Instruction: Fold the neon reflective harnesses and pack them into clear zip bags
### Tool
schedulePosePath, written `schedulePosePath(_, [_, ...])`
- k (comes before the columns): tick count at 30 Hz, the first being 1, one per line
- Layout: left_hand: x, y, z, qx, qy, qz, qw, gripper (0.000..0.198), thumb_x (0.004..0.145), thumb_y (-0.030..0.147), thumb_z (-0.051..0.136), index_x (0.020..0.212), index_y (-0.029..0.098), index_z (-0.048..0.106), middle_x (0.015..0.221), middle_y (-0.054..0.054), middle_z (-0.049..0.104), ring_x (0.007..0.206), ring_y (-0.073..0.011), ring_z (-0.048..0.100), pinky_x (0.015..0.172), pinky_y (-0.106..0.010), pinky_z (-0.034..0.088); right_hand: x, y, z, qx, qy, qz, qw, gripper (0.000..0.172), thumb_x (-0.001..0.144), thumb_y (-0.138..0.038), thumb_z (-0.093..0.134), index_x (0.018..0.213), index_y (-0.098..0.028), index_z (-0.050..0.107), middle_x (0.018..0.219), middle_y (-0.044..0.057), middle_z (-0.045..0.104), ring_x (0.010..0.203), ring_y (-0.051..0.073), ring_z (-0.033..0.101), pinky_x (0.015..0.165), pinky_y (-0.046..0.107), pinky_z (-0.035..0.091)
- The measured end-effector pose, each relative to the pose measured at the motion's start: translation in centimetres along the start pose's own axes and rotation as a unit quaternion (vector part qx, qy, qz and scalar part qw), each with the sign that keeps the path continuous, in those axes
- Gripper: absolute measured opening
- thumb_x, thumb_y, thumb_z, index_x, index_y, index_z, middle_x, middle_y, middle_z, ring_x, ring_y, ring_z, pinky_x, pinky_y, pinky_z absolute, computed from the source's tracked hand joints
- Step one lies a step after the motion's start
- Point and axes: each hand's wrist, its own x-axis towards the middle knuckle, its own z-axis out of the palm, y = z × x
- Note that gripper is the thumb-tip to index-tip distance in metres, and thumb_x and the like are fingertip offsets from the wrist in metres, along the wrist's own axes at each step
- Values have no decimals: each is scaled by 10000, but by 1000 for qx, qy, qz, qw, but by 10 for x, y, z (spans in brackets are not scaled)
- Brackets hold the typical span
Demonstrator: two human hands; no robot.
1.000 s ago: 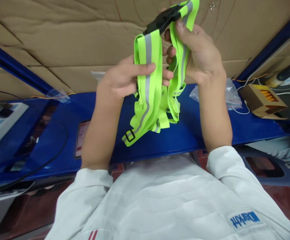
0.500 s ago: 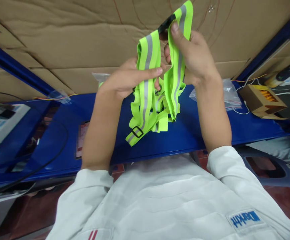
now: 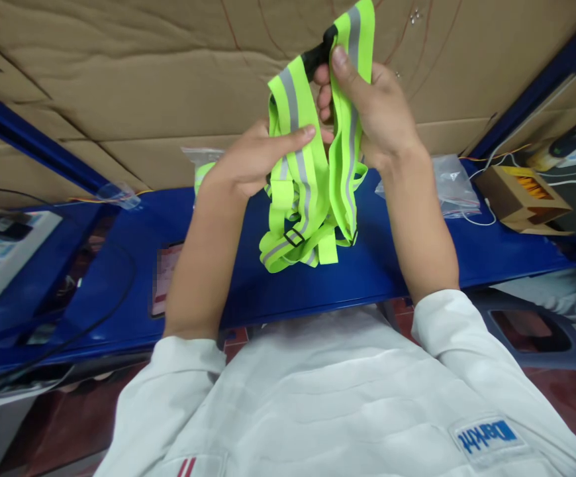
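A neon yellow-green reflective strap harness (image 3: 295, 175) with grey stripes is held up between my two hands, its lower loops heaped over the blue table. My left hand (image 3: 263, 152) grips the left strap, thumb across its front. Higher up, my right hand (image 3: 377, 109) pinches the right strap under a black connector (image 3: 316, 58) that joins both straps. A black slide buckle (image 3: 294, 237) shows on a lower loop. Some of the fingers are hidden behind the webbing.
The blue table (image 3: 362, 281) runs across in front of a cardboard wall (image 3: 169, 79). A phone-like item (image 3: 165, 278) lies by my left forearm. Clear plastic bags (image 3: 449, 185) and an open cardboard box (image 3: 529, 199) are at the right. A white box (image 3: 14, 258) is at the left.
The straps have shifted slightly left at the top. The lower loop with the slide buckle has swung right and up. Both hands keep their hold.
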Motion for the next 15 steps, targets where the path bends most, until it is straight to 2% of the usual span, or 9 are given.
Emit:
schedulePosePath(2, [1, 1, 1, -21, 7, -7, 1000, 130, 991, 209, 677, 1110, 220, 729, 1050, -30, 777, 983, -206, 757, 975, -383, 628, -1, 0, 5, -25, 15, -34, 999, 420, 1037, -520, 666, 938, -114, 622, 739, -9, 646, 604, 96, 619, 516, 218, 541])
schedulePosePath(4, [1, 2, 3, -24, 14, -15, 1000, 119, 1001, 257, 666, 1085, 201, 728, 922, -27, 747, 848, -194, 745, 880, -386, 641, -1, 0, 9, -79, 57, -64, 993, 480, 1019, -599, 653, 923, -131, 619, 678, -16, 652, 572, 114, 656, 519, 228, 565])
schedulePosePath(7, [1, 2, 7, -3, 45, -15, 999, 231, 898, 395, 805, 1052, 233, 745, 798, -2, 684, 657, -146, 624, 645, -308, 556, -1, 1, 9, -149, 110, -100, 978, 512, 1016, -670, 621, 870, -180, 612, 566, -36, 605, 456, 122, 610, 396, 232, 454])
schedulePosePath(10, [0, 1, 5, 16, 50, -35, 998, 313, 802, 448, 866, 1017, 240, 773, 647, 20, 603, 537, -119, 473, 532, -289, 417, 1, 2, 4, -145, 109, -101, 978, 512, 1004, -670, 644, 861, -179, 629, 558, -36, 610, 395, 104, 548, 340, 238, 347])
schedulePosePath(11, [0, 1, 3, 9, 54, -43, 998, 317, 785, 451, 872, 991, 231, 776, 607, 23, 583, 530, -124, 465, 537, -294, 419, 2, 2, 2, -131, 109, -97, 981, 516, 998, -670, 654, 865, -172, 634, 555, -41, 608, 381, 96, 526, 330, 235, 328])
schedulePosePath(13, [0, 1, -2, -22, 56, -56, 997, 294, 767, 417, 880, 964, 229, 769, 659, 1, 658, 633, -165, 577, 629, -315, 509, 3, 1, -1, -95, 112, -89, 985, 525, 989, -668, 669, 882, -155, 644, 563, -52, 602, 362, 69, 476, 322, 221, 295])
schedulePosePath(15, [0, 0, -3, -73, 40, -91, 992, 275, 789, 354, 863, 1029, 278, 754, 890, -11, 775, 937, -235, 697, 828, -352, 587, 4, -2, -1, -58, 96, -55, 992, 540, 983, -674, 673, 873, -147, 634, 611, -48, 618, 377, 46, 469, 329, 204, 308])
